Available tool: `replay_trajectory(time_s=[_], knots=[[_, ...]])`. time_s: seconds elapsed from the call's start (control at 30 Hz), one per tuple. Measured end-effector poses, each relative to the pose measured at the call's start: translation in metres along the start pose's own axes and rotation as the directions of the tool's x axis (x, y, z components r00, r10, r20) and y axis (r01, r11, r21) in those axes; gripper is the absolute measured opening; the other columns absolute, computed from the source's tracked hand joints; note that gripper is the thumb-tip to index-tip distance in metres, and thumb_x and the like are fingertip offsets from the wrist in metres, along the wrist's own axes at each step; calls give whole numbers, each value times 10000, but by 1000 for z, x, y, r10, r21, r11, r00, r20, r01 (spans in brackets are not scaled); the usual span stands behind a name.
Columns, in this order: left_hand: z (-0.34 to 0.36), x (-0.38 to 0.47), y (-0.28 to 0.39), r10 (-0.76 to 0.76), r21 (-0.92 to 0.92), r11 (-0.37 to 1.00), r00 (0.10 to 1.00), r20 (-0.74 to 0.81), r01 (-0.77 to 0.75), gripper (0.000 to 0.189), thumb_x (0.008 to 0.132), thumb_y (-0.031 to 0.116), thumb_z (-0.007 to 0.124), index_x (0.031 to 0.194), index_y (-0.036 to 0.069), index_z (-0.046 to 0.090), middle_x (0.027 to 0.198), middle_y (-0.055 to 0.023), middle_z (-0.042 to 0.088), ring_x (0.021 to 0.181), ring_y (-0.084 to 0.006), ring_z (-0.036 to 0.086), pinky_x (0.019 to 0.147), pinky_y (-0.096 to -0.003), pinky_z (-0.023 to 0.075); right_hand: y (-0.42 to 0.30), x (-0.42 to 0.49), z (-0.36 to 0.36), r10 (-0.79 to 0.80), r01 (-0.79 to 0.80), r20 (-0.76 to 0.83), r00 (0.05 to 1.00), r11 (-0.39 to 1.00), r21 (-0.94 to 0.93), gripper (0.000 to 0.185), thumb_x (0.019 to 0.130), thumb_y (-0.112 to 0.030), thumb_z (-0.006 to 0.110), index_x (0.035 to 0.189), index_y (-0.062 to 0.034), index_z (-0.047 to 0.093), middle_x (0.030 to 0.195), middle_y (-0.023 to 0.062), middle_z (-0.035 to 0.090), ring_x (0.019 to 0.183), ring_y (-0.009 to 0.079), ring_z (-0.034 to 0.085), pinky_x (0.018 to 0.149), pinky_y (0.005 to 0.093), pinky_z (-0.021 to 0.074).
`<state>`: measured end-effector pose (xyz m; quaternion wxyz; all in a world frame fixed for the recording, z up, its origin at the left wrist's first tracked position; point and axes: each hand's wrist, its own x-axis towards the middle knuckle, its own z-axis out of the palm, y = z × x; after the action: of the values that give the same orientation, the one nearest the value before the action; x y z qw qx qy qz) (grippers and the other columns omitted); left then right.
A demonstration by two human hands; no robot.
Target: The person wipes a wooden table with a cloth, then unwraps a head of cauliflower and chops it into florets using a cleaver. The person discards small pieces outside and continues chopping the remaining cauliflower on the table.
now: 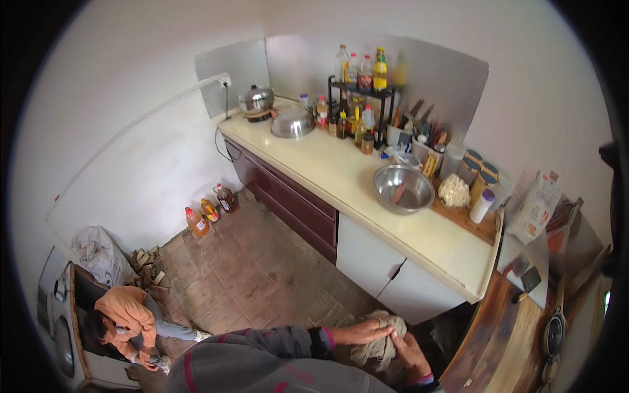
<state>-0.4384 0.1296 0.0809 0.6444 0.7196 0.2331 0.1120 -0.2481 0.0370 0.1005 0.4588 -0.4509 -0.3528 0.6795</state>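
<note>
A crumpled beige cloth (374, 350) hangs between my two hands, low in front of the white cabinet doors. My left hand (361, 332) grips its upper part from the left. From the right, my right hand (412, 352) pinches the same cloth, its fingertips close to those of the left. Up on the cream countertop (339, 182) stands a stainless steel bowl (404, 189) with a pinkish piece of food (398, 193) in it. Right of the bowl, a pale cauliflower-like clump (454, 190) sits on a wooden cutting board (471, 223).
Bottles crowd a black rack (361, 91) at the counter's back. An upturned metal basin (293, 123) and a lidded pot (256, 100) stand at the far end. A person (125, 319) sits bent over at lower left, near firewood (147, 263). Oil bottles (196, 222) stand on the floor.
</note>
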Motion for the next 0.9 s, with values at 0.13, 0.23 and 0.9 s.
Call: replay_trajectory(time_s=[0.13,0.23,0.9], knots=[[-29,13,-6,89,-269,955,983,-159,-129,462,1087,393,441,1153,-22,634,1053,-64,687,1013,-139,591,909,-329,478,-36,20,18,12,-25,-136,991,995,-94,320,1004,-249,650,1160,26,699,1009,36,725,896,97,643,800,280,524],[-61,33,-8,135,-231,960,983,-122,-161,366,1089,360,476,1002,40,632,891,67,574,894,-47,501,792,-282,457,-49,24,14,-37,20,-189,981,995,-93,344,1018,-297,626,1130,17,712,967,12,716,864,66,613,750,259,501],[163,220,122,31,43,993,602,798,-108,407,1070,330,519,1185,-26,681,1031,11,690,954,-79,570,861,-279,477,21,-271,-82,-145,585,-981,130,810,-43,382,1062,-366,533,1087,-10,670,957,2,676,851,66,601,742,257,506]])
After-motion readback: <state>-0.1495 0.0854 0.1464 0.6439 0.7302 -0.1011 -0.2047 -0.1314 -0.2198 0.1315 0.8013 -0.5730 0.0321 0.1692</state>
